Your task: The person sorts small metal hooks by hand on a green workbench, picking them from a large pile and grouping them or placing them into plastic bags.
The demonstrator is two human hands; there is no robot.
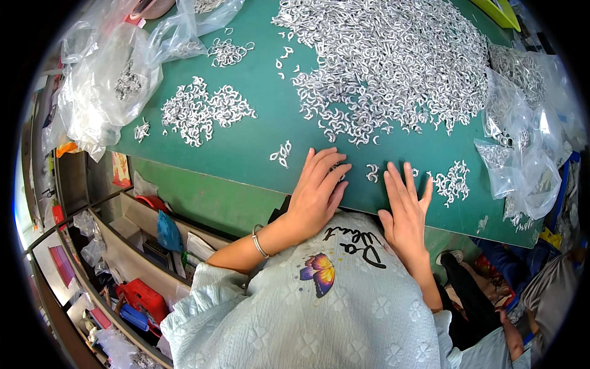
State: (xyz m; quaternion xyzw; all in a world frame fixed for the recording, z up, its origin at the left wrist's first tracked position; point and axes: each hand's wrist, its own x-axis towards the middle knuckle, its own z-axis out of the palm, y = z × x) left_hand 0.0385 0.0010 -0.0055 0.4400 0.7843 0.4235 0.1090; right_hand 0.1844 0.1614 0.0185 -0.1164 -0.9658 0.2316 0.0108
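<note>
Nearest: L hand (316, 187) and R hand (407, 206) are laid flat, palms down, at the near edge of the green worktop (246, 147). Grip of both is fully spread, fingers extended; nothing is seen clasped. L fingertips rest on a few small silver hook-shaped metal parts (337, 169); a small cluster of parts (372, 173) lies between the hands, apart from R fingers.

Step judged: sorting/gathering of loose parts at the edge, small lots being drawn out. Next move is judged to call for a pinch or a flat sweep, kept inward since the edge is just below the palms; parts could be pushed off.

Mid: small pile of parts (453, 180) just R of R hand; a tiny group (282, 152) to L. Bare green strip between these gives sweeping room.

Far: medium pile (203, 111) L, main heap (393, 61) centre-R. Clear plastic bags (104, 86) crowd the L corner; more bags (522, 154) overhang the R edge, so lateral room is tight there.
</note>
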